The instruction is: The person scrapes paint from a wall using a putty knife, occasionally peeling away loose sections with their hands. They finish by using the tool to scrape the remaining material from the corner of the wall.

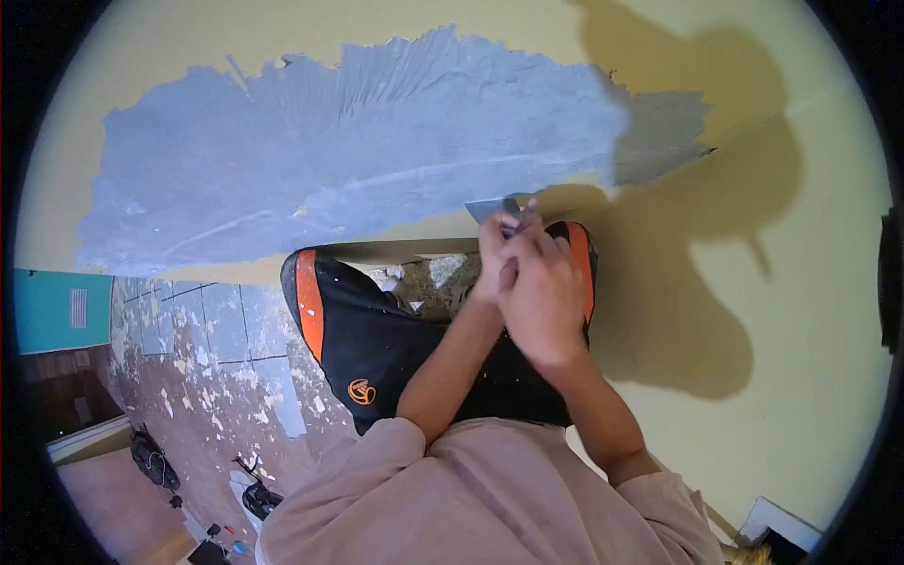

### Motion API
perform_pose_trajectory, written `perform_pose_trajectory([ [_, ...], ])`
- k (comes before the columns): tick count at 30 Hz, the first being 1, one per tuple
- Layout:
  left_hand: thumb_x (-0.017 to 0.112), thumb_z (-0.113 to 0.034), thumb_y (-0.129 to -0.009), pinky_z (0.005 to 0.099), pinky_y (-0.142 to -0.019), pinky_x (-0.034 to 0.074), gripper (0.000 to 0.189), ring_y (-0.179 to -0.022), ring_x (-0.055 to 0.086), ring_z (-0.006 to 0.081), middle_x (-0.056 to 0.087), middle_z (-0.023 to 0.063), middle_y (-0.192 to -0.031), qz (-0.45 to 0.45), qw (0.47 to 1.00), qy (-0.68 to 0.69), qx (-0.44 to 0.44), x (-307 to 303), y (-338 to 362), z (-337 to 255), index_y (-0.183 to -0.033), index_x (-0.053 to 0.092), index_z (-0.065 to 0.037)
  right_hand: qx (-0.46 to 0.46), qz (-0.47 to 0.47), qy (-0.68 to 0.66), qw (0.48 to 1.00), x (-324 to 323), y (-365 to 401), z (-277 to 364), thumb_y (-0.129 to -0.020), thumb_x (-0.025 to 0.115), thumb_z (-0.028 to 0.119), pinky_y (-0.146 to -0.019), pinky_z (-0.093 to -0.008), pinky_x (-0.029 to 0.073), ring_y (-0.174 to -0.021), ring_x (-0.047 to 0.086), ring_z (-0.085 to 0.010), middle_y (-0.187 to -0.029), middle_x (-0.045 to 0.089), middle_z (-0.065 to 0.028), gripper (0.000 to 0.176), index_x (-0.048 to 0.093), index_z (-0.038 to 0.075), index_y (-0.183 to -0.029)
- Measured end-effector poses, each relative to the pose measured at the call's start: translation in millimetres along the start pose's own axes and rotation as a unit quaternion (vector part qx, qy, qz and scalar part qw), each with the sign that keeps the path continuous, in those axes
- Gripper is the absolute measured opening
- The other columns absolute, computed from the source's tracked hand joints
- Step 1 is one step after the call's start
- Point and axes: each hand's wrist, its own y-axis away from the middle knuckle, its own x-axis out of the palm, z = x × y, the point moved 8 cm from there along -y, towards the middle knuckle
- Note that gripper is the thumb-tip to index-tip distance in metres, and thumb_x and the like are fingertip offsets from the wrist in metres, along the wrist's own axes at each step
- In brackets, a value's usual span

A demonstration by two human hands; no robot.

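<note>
Only a sliver of the scraper's (496,209) grey blade shows at centre frame. Its handle is buried inside the left hand (492,262) and right hand (546,303), which overlap and blur, so single fingers cannot be told apart. The dark objects (155,460) on the floor at lower left are too small to name. The frame's edge cuts off a white thing (777,521) at lower right.

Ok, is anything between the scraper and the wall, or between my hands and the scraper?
Nothing visible. The left hand and right hand both grip the scraper, and its blade seems to sit against the wall at the lower edge of the grey patch, with nothing in between.
</note>
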Motion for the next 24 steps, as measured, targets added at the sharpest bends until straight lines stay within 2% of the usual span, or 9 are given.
perform_pose_trajectory([
  [4, 0.042, -0.024, -0.082, 0.0242, -0.069, 0.037, 0.013, -0.071, 0.042, 0.012, 0.043, -0.0002, -0.076, -0.066, 0.928, 0.353, -0.103, -1, -6, 7, -0.082, 0.043, -0.012, -0.002, 0.06, -0.013, 0.998, 10, -7, -12, -0.071, 0.058, 0.001, -0.072, -0.0434, 0.045, -0.083, 0.052, -0.0352, -0.105, 0.055, -0.0185, 0.015, 0.054, 0.0, -0.085],
  [6, 0.04, -0.022, -0.091, 0.0271, -0.077, 0.042, 0.015, -0.089, 0.05, 0.0162, 0.052, 0.0087, -0.114, 0.162, 0.834, 0.525, -0.053, 23, 2, -5, -0.105, 0.037, -0.015, -0.015, 0.019, 0.031, 0.999, 9, -7, -4, -0.071, 0.058, 0.001, -0.074, -0.0426, 0.046, -0.087, 0.053, -0.0354, -0.115, 0.051, -0.0204, 0.016, 0.054, 0.0, -0.087],
  [7, 0.039, -0.024, -0.092, 0.0275, -0.077, 0.042, 0.015, -0.089, 0.05, 0.0172, 0.051, 0.0087, -0.116, 0.026, 0.898, 0.42, -0.13, 13, 5, 15, -0.104, 0.037, -0.016, -0.014, 0.005, 0.051, 0.999, 6, 1, -1, -0.071, 0.058, 0.001, -0.074, -0.0422, 0.046, -0.089, 0.053, -0.0356, -0.12, 0.049, -0.0214, 0.017, 0.055, -0.001, -0.088],
  [10, 0.038, -0.024, -0.092, 0.0289, -0.078, 0.042, 0.017, -0.09, 0.051, 0.0183, 0.051, 0.0094, -0.116, 0.042, 0.888, 0.447, -0.098, 3, -8, 34, -0.108, 0.037, -0.016, -0.004, 0.048, 0.035, 0.998, 11, -2, -3, -0.071, 0.058, 0.002, -0.074, -0.0422, 0.047, -0.091, 0.052, -0.0351, -0.122, 0.048, -0.0209, 0.019, 0.055, -0.001, -0.089],
  [11, 0.038, -0.023, -0.092, 0.0302, -0.079, 0.042, 0.017, -0.089, 0.052, 0.0197, 0.053, 0.0101, -0.113, 0.026, 0.973, 0.212, 0.086, -5, 4, 18, -0.107, 0.039, -0.016, -0.001, 0.053, 0.036, 0.998, 10, 5, -3, -0.071, 0.058, 0.002, -0.074, -0.0422, 0.047, -0.091, 0.052, -0.0351, -0.122, 0.048, -0.0209, 0.019, 0.055, -0.001, -0.089],
  [14, 0.04, -0.019, -0.092, 0.0296, -0.08, 0.042, 0.016, -0.092, 0.051, 0.019, 0.053, 0.0108, -0.114, 0.086, 0.97, 0.226, 0.003, -7, 4, 21, -0.108, 0.039, -0.016, -0.042, 0.03, 0.069, 0.996, 7, 9, 6, -0.074, 0.053, 0.006, -0.064, -0.0382, 0.054, -0.096, 0.054, -0.0372, -0.119, 0.046, -0.0277, 0.034, 0.051, 0.001, -0.108],
  [15, 0.042, -0.014, -0.09, 0.0275, -0.079, 0.042, 0.016, -0.094, 0.051, 0.0176, 0.052, 0.0106, -0.117, 0.047, 0.781, 0.598, -0.173, 5, -7, 49, -0.106, 0.041, -0.012, -0.009, 0.06, 0.089, 0.994, 28, 5, -8, -0.073, 0.055, 0.006, -0.064, -0.0384, 0.054, -0.097, 0.054, -0.0361, -0.116, 0.048, -0.0271, 0.036, 0.051, 0.0, -0.109],
  [22, 0.041, -0.016, -0.087, 0.0284, -0.078, 0.041, 0.023, -0.091, 0.051, 0.0187, 0.052, 0.0101, -0.118, 0.032, 0.95, 0.311, 0.01, -7, 13, 20, -0.107, 0.047, -0.005, -0.054, 0.024, 0.065, 0.996, 6, 17, 11, -0.073, 0.054, 0.006, -0.064, -0.0391, 0.054, -0.095, 0.054, -0.0355, -0.109, 0.051, -0.026, 0.037, 0.051, 0.0, -0.109],
  [24, 0.042, -0.016, -0.086, 0.029, -0.075, 0.042, 0.025, -0.089, 0.05, 0.019, 0.054, 0.0096, -0.113, 0.165, 0.759, 0.617, -0.128, 7, -10, 46, -0.109, 0.049, -0.006, -0.033, 0.073, 0.076, 0.994, 31, 4, -9, -0.071, 0.055, 0.004, -0.064, -0.0393, 0.054, -0.093, 0.053, -0.0352, -0.106, 0.052, -0.0233, 0.038, 0.051, -0.001, -0.109],
])
